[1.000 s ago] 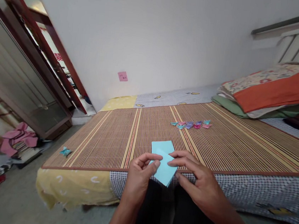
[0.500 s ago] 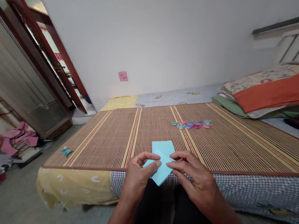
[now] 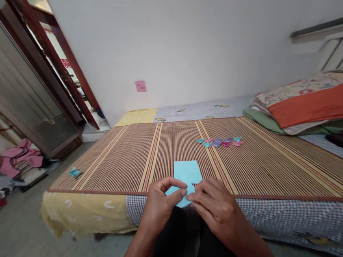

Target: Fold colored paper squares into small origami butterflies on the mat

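Between my hands is a piece of light blue folded paper (image 3: 184, 202), held above my lap at the near edge of the bed. My left hand (image 3: 163, 197) pinches it from the left with thumb and index finger. From the other side my right hand (image 3: 217, 203) closes its fingertips on the right part of the same piece, partly hiding it. Just beyond the fingers, another light blue sheet of paper (image 3: 188, 170) lies on the woven mat (image 3: 125, 160). Whether it is one sheet or a stack, I cannot tell.
Several small folded paper pieces (image 3: 217, 142) in blue, pink and purple sit in a row farther back on the mat. One blue folded piece (image 3: 75, 172) lies near the left edge. Folded bedding (image 3: 315, 100) is piled at the right. A wall (image 3: 183, 44) stands behind.
My right hand has moved inward and its fingers have closed nearer to my left fingertips. The held paper, a flat diamond shape before, now shows smaller and bent between the fingers.
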Motion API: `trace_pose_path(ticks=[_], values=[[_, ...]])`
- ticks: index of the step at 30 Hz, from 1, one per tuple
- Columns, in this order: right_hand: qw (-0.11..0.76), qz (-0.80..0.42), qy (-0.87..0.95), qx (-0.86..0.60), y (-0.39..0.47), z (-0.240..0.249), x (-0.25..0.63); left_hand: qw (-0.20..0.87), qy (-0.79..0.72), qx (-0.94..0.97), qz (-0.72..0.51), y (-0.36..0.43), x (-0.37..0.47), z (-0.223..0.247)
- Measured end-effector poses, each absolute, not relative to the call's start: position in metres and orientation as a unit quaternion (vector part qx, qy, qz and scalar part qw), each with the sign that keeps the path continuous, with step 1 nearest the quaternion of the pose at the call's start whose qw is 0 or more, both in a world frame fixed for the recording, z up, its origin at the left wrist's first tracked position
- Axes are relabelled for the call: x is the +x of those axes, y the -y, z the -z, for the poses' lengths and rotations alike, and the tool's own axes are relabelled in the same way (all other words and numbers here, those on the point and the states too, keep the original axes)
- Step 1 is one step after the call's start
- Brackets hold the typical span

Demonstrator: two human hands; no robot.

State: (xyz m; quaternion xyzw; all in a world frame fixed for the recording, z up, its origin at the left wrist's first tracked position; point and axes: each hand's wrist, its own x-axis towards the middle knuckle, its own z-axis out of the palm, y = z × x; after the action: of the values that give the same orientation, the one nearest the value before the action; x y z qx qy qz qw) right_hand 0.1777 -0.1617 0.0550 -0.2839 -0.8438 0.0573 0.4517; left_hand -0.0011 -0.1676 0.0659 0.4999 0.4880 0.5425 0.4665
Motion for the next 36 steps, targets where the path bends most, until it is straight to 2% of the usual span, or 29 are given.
trace_pose_path(ticks=[11, 24, 36], values=[[0.502, -0.195, 0.759, -0.366, 0.163, -0.05, 0.173, 0.513, -0.427, 0.525, -0.528, 0.17, -0.004, -0.067], [0.502, -0.255, 0.732, -0.383, 0.163, -0.056, 0.171, 0.523, -0.42, 0.504, -0.545, 0.174, 0.005, -0.067], [0.498, -0.282, 0.718, -0.397, 0.166, -0.056, 0.169, 0.44, -0.471, 0.484, -0.592, 0.175, 0.014, -0.061]])
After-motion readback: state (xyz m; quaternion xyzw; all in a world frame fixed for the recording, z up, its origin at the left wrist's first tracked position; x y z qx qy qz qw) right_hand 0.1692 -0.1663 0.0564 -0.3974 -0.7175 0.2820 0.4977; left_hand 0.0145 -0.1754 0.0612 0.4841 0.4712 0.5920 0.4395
